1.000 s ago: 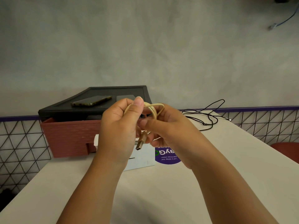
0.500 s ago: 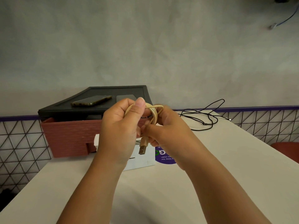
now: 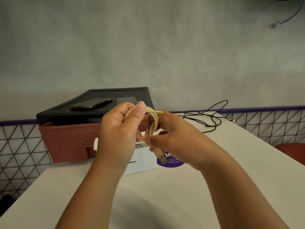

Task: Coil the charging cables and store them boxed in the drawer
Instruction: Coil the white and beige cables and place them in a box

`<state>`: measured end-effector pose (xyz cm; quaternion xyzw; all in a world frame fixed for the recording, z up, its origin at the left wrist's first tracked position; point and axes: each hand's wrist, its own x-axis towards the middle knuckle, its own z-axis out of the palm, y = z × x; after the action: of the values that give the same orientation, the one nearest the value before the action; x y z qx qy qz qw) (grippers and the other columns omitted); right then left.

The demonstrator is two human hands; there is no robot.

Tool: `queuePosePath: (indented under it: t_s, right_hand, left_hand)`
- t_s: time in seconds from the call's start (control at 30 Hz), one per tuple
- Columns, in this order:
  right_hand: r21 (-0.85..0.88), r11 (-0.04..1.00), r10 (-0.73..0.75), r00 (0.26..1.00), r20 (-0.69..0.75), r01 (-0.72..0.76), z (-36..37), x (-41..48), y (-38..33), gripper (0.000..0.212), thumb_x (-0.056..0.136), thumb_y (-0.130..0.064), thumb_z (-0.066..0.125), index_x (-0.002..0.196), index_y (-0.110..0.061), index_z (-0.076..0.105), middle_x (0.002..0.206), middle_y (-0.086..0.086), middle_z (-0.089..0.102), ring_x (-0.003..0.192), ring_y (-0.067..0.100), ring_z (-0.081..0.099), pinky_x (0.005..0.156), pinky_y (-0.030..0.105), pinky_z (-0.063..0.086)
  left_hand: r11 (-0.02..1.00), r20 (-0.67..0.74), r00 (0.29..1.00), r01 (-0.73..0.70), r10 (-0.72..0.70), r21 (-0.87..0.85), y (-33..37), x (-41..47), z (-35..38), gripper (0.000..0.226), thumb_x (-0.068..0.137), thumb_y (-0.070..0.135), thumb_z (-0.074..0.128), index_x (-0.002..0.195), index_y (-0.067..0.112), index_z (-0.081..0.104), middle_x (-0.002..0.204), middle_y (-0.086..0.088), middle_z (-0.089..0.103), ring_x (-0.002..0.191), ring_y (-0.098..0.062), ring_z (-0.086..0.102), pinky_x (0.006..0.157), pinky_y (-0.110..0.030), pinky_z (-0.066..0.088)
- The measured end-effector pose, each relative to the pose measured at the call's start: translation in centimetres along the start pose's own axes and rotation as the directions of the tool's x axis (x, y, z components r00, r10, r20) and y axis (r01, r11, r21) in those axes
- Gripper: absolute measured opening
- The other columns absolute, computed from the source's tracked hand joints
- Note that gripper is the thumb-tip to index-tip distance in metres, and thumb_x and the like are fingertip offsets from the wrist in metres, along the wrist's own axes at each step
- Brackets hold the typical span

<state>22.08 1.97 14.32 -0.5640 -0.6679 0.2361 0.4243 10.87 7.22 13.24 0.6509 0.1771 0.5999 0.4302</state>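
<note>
The left hand (image 3: 118,131) pinches the looped cable (image 3: 154,119) so the coil cannot spring open while the right hand (image 3: 175,138) grips its plug (image 3: 160,155) end, seemingly to wrap it; the box (image 3: 143,161) waits just behind both.

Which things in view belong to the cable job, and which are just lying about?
Job: beige cable, coiled and held in left hand and right hand; black cable loose on the table; white box; red drawer.
Lying about: phone on the black top; purple sticker; blue wire on the wall.
</note>
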Motion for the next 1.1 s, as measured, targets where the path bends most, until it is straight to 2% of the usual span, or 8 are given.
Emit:
queuePosePath:
  t_s: [0.23,0.47,0.57,0.77,0.83,0.93,1.03,1.1]
  right_hand:
    - [-0.080,0.996,0.027,1.000,0.003,-0.026,0.0,0.3,0.5,0.033,0.083,-0.018,0.067,0.110,-0.032,0.053,0.100,-0.012,0.065,0.082,0.010,0.066,0.082,0.029,0.054]
    - [-0.177,0.984,0.023,0.999,0.024,-0.019,0.0,0.5,1.2,0.027,0.085,-0.027,0.066,0.104,-0.036,0.049,0.094,-0.009,0.062,0.077,0.007,0.057,0.063,0.010,0.042]
    - [-0.203,0.977,0.089,0.992,0.089,-0.070,0.8,1.2,3.1,0.029,0.085,-0.027,0.066,0.105,-0.039,0.048,0.092,-0.007,0.062,0.076,0.008,0.058,0.062,0.011,0.044]
    - [-0.441,0.877,0.254,0.963,0.087,-0.191,2.0,2.1,7.5,0.032,0.088,-0.022,0.061,0.119,-0.027,0.054,0.085,-0.013,0.055,0.078,0.008,0.056,0.071,0.018,0.047]
    - [-0.320,0.932,0.206,0.975,0.084,-0.169,1.2,1.8,6.0,0.030,0.086,-0.020,0.063,0.111,-0.033,0.054,0.084,-0.012,0.060,0.080,0.011,0.058,0.072,0.016,0.047]
    - [0.152,0.982,0.100,0.992,0.078,-0.111,-0.1,0.7,2.9,0.044,0.082,-0.023,0.069,0.121,-0.035,0.053,0.090,-0.011,0.065,0.085,0.009,0.065,0.080,0.022,0.054]
    - [0.038,0.998,0.040,0.999,0.017,-0.041,0.8,0.5,1.7,0.044,0.080,-0.037,0.068,0.122,-0.038,0.053,0.095,-0.013,0.063,0.086,0.008,0.065,0.088,0.033,0.053]
    - [0.010,1.000,0.016,0.998,-0.059,-0.015,1.9,0.9,1.0,0.025,0.084,-0.033,0.064,0.109,-0.033,0.059,0.094,-0.008,0.065,0.083,0.012,0.066,0.085,0.036,0.054]
  left_hand:
    - [0.999,0.003,1.000,-0.014,0.014,0.042,-0.2,0.0,-0.1,0.029,0.080,0.033,0.051,0.052,0.030,0.060,0.035,0.012,0.040,0.034,-0.006,0.034,0.044,-0.022,0.035]
    - [0.993,-0.005,0.998,-0.058,0.058,0.101,-0.7,0.0,-0.3,0.031,0.087,0.022,0.060,0.056,0.022,0.056,0.037,0.015,0.045,0.039,-0.004,0.045,0.046,-0.015,0.039]
    - [0.987,-0.030,0.997,-0.061,0.066,0.152,-1.1,0.2,-0.7,0.026,0.085,0.022,0.061,0.061,0.014,0.054,0.039,0.014,0.047,0.040,-0.002,0.046,0.047,-0.012,0.038]
    - [0.982,-0.173,0.985,0.054,-0.022,0.183,-2.1,1.2,-2.6,0.037,0.091,0.025,0.057,0.054,0.025,0.058,0.037,0.011,0.039,0.042,-0.009,0.035,0.047,-0.024,0.034]
    - [0.994,-0.234,0.969,0.095,-0.079,0.059,-1.8,1.6,-3.6,0.041,0.092,0.025,0.056,0.051,0.028,0.061,0.036,0.011,0.033,0.037,-0.008,0.030,0.044,-0.024,0.031]
    - [0.979,-0.284,0.944,0.125,-0.167,-0.160,-1.6,1.9,-4.3,0.037,0.094,0.024,0.053,0.057,0.021,0.053,0.038,0.009,0.027,0.034,-0.007,0.024,0.040,-0.019,0.030]
    - [0.959,-0.249,0.943,0.168,-0.223,-0.227,-1.9,1.6,-3.3,0.036,0.095,0.024,0.051,0.061,0.016,0.043,0.039,0.009,0.025,0.035,-0.008,0.022,0.039,-0.018,0.027]
    - [0.954,-0.203,0.951,0.181,-0.231,-0.239,-2.0,1.2,-2.0,0.038,0.095,0.025,0.050,0.058,0.017,0.044,0.038,0.009,0.026,0.034,-0.007,0.025,0.039,-0.018,0.027]
